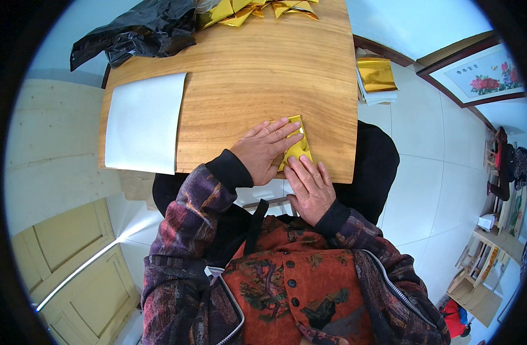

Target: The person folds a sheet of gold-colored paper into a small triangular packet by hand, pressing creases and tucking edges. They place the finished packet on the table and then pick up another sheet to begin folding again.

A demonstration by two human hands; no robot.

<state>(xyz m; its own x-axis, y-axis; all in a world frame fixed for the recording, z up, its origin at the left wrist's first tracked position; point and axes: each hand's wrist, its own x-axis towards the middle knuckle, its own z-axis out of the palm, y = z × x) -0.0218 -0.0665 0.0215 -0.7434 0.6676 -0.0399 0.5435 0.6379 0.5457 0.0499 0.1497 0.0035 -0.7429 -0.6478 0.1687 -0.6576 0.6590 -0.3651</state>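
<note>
A folded piece of shiny gold foil paper [298, 150] lies flat on the wooden table [263, 75], close to its near edge. My left hand [269, 146] rests across the foil from the left, its fingers stretched out and pressing on the upper part. At the lower right corner of the foil, my right hand [311, 187] touches the edge with its fingertips, the fingers extended. Part of the foil is hidden under my left palm. To the left lies a stack of white sheets [144, 123].
Several folded gold foil pieces [237, 12] lie at the table's far edge beside a crumpled black plastic bag [142, 31]. Right of the table, more gold foil paper [377, 75] sits on a white stack. A framed flower picture [485, 77] stands farther right.
</note>
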